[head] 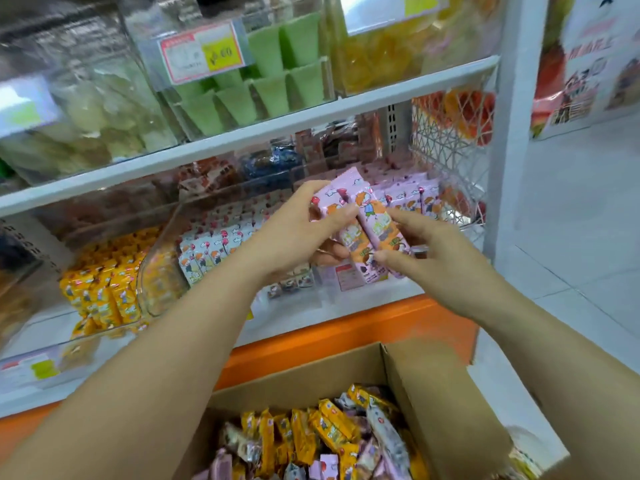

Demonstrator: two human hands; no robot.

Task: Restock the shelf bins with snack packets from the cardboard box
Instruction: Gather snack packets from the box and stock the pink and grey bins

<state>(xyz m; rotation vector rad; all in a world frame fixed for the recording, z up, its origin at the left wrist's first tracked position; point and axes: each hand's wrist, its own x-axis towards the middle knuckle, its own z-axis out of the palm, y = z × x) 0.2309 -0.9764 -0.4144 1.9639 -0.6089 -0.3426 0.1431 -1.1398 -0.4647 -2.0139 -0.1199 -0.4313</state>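
Note:
My left hand [298,230] grips a small stack of pink snack packets [356,216], thumb on top, in front of the lower shelf. My right hand [426,251] touches the right side of the same stack, fingers bent against the packets. Behind the hands, a clear bin [408,195] holds rows of matching pink packets. To its left is a bin of white packets [214,244], and farther left a bin of yellow packets [104,289]. The open cardboard box [433,393] sits below my arms with mixed yellow, pink and white packets [322,441] inside.
The upper shelf carries clear bins of green wafers [273,74], pale snacks [97,112] and yellow snacks [391,50], with a price tag [204,53]. A wire basket [450,133] hangs at the shelf's right end. An orange base strip [346,334] runs under the shelf; white tiled floor lies to the right.

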